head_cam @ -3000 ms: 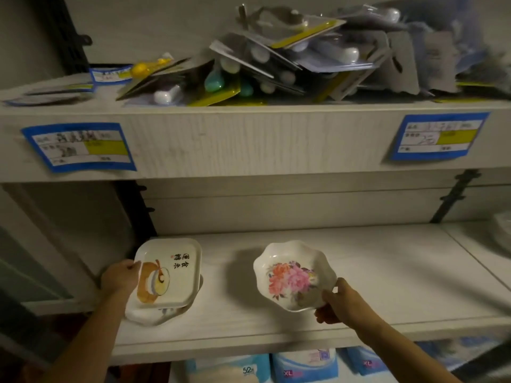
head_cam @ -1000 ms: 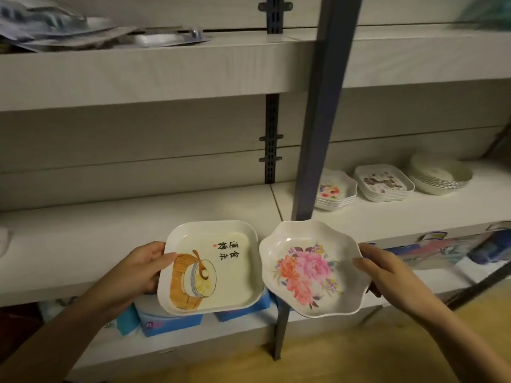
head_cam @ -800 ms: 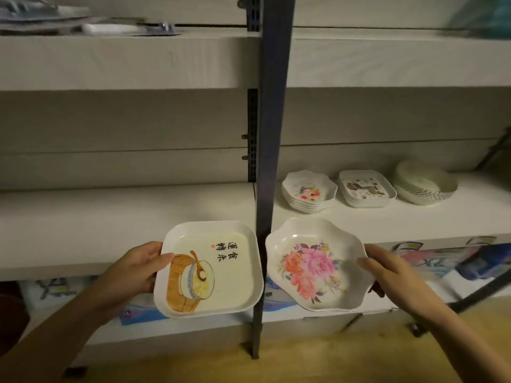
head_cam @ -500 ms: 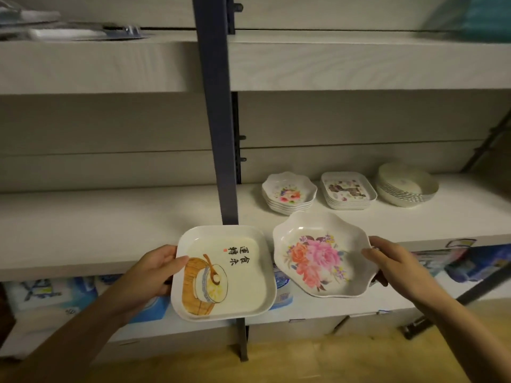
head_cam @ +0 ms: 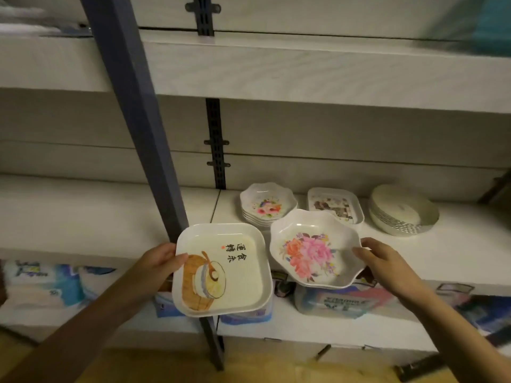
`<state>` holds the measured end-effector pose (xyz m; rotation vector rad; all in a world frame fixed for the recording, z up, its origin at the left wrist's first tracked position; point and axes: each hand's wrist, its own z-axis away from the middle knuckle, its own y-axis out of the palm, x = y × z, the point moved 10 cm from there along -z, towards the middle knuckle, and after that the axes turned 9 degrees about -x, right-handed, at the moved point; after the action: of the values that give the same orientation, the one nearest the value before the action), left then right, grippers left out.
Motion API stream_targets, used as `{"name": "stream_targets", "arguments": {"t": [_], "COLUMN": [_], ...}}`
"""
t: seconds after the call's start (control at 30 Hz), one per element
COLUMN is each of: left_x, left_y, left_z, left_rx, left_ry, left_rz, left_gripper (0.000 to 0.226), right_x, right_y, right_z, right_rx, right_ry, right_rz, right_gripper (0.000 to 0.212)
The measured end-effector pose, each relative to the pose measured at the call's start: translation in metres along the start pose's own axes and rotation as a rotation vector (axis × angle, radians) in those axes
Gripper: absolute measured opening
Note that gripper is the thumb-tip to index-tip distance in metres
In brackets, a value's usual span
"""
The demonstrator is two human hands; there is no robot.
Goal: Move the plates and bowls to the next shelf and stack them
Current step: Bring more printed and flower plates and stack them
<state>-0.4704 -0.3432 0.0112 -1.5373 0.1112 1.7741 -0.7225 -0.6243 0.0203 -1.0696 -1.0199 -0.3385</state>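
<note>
Now the white shelf (head_cam: 456, 244) looms nearer than half a second ago, and the grey post (head_cam: 149, 150) has slid left. The square plate (head_cam: 243, 275) hangs at the shelf's front edge, its left rim pinched by the left hand (head_cam: 157, 262). The flower bowl (head_cam: 312, 255), gripped at its right rim by the right hand (head_cam: 387, 261), now overlaps the square-plate stack (head_cam: 334, 204), hiding its near corner. The round bowls (head_cam: 401, 211) and the flower-bowl stack (head_cam: 266, 205) sit alongside. Fingers under both rims are hidden; the packs below are blurred.
</note>
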Motion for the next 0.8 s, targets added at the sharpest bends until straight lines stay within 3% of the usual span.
{"name": "stream_targets", "arguments": {"t": [0.33,0.6,0.7,0.8], "left_x": [-0.012,-0.02,-0.021,-0.019], "left_y": [0.035,0.035,0.033,0.035], "left_z": [-0.006,-0.016,-0.019,-0.02], "left_rx": [-0.16,-0.274,-0.296,-0.286], "left_ry": [-0.107,-0.176,-0.188,-0.192], "left_rz": [0.111,0.206,0.226,0.237], "left_gripper": [0.012,0.003,0.016,0.011], "right_x": [0.006,0.007,-0.021,-0.027], "right_y": [0.037,0.106,0.137,0.151], "right_z": [-0.111,-0.179,-0.22,-0.227], "right_rx": [0.076,0.074,0.062,0.072], "right_ry": [-0.032,0.039,0.093,0.162], "right_rz": [-0.041,-0.021,-0.007,0.001], "right_gripper": [0.023,0.047,0.047,0.05]}}
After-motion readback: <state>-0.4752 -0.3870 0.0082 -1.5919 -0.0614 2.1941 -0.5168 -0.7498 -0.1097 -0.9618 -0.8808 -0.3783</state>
